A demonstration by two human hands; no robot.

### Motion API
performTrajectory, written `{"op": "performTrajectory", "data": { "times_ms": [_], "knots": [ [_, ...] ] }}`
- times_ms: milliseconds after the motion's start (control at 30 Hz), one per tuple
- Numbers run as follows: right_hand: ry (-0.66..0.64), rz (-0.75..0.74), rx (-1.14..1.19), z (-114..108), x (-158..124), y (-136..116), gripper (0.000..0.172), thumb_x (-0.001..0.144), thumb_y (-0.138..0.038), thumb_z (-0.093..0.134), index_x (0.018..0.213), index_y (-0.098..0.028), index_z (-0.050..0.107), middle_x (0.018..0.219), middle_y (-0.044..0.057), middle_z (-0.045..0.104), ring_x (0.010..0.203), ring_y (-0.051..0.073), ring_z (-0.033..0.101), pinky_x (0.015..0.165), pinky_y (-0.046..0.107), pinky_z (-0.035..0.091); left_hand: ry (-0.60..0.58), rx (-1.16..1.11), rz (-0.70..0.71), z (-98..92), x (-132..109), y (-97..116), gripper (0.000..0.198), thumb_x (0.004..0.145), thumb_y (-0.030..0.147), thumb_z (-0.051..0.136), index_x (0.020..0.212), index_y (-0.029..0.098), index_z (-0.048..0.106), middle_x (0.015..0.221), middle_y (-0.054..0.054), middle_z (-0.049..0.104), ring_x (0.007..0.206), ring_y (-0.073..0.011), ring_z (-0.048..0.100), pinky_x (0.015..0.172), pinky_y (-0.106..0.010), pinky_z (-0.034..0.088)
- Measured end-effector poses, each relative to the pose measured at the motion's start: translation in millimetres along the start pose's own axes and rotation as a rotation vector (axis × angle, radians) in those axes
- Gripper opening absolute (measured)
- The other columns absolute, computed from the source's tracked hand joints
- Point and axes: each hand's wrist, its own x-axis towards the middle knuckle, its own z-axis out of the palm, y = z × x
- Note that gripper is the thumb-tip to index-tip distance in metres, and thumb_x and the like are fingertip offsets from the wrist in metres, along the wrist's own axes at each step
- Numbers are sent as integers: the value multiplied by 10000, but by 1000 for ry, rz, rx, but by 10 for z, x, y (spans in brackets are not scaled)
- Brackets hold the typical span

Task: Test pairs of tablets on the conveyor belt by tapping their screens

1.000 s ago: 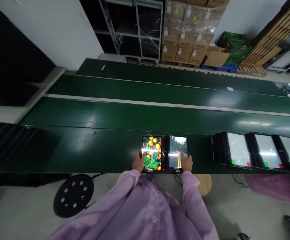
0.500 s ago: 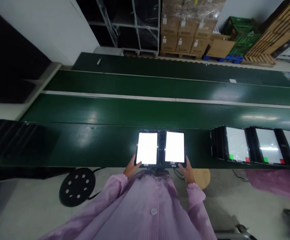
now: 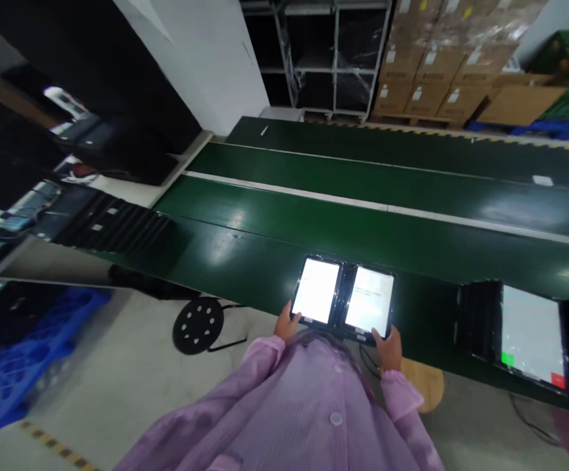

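Two tablets with black frames and bright screens lie side by side at the near edge of the green bench. My left hand grips the lower outer corner of the left tablet, thumb over its front edge. That screen is almost plain white. At the lower right corner of the right tablet, my right hand is closed with the thumb on the front. Faint lines and a grey patch show on this screen. The fingers under both tablets are hidden.
Right along the bench stand more tablets with green and red screen corners. Black tablet-like items lean in a row at left. Below are a black stool, a wooden stool and a blue pallet.
The view has turned left, so the scene sits further right and tilted. The right tablet's screen went from plain white to showing faint content. Both hands keep their hold.
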Motion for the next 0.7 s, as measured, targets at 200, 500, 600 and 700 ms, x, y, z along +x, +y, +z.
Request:
{"op": "performTrajectory", "data": {
  "times_ms": [200,500,600,700],
  "knots": [
    [-76,162,-354,-51,109,-254,639,922,-683,486,1213,-121,580,1232,250,639,1116,397,663,882,487,517,98,190,-30,118,51,3,543,958,369,561,1449,142,502,1447,-189,611,1369,-303,560,1143,-415,425],
    [-30,98,-371,-34,88,-340,522,952,-632,480,1151,-155,557,1196,238,634,1173,394,635,892,473,511,139,319,-136,197,116,208,465,1035,482,396,1300,121,521,1352,-249,624,1253,-354,631,968,-417,497],
    [-22,92,-356,-21,66,-329,523,951,-634,473,1154,-159,552,1204,234,633,1178,394,628,888,470,511,136,335,-153,206,130,232,466,1042,506,352,1260,132,526,1325,-251,628,1207,-362,653,940,-429,504],
    [-18,92,-341,-26,57,-332,523,949,-631,465,1158,-159,551,1217,237,629,1194,393,617,894,464,508,119,343,-149,200,146,227,458,1042,519,346,1228,142,530,1326,-243,623,1198,-362,654,938,-431,504]
  ]
}}
